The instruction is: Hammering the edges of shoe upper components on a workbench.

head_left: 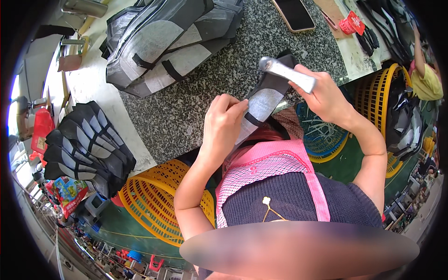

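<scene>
A dark grey shoe-upper piece [265, 101] with a pale silvery patch and a black strap lies slantwise at the near edge of the speckled stone worktop [177, 126]. My left hand [222, 122] is closed in a pinch on its left edge, near the strap. Above the far end of the piece, my right hand [329, 95] grips a silver metal hammer [288, 74], slightly blurred, with a rounded end to the left and a flared end by my fingers. Its handle is mostly hidden by the hand.
Stacked grey pieces [154, 51] cover the worktop's far left; more [93, 144] sit fanned at the left edge. A phone [295, 15] and red spool [352, 23] lie far right. Yellow baskets [156, 205] and a blue basket [322, 133] stand below; another person [427, 81] is at right.
</scene>
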`<state>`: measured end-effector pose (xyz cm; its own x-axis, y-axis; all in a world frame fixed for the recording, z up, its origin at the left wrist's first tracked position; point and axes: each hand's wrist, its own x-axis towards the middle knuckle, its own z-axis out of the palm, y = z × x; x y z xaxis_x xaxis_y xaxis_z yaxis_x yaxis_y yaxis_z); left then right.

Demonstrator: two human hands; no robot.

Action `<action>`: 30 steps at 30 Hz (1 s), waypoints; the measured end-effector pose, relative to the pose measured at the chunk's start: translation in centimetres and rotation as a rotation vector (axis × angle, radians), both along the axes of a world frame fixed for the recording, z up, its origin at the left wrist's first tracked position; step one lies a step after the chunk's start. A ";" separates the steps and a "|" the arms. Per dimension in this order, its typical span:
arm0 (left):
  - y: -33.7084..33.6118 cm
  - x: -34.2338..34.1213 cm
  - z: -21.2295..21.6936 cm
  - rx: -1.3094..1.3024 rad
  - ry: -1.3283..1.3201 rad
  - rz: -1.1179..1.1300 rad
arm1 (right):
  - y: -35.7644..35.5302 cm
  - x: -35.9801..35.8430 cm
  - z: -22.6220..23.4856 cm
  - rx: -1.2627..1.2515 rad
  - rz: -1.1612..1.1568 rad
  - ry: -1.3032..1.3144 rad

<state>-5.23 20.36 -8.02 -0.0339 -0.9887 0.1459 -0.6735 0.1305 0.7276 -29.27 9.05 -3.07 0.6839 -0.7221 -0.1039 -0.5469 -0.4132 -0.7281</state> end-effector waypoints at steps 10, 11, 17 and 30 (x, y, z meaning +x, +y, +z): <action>0.5 -0.3 0.1 -0.087 -0.268 -0.148 | 0.9 0.3 -0.3 0.021 0.010 -0.049; 0.6 -0.3 0.1 -0.113 -0.296 -0.156 | 1.6 0.6 -0.1 0.023 0.015 -0.047; 1.2 -0.5 -0.6 -0.160 -0.286 -0.087 | 2.1 0.6 -1.4 0.067 0.050 -0.015; 2.9 0.9 -0.7 -0.133 -0.157 0.086 | 2.3 2.4 -2.1 0.094 0.131 -0.011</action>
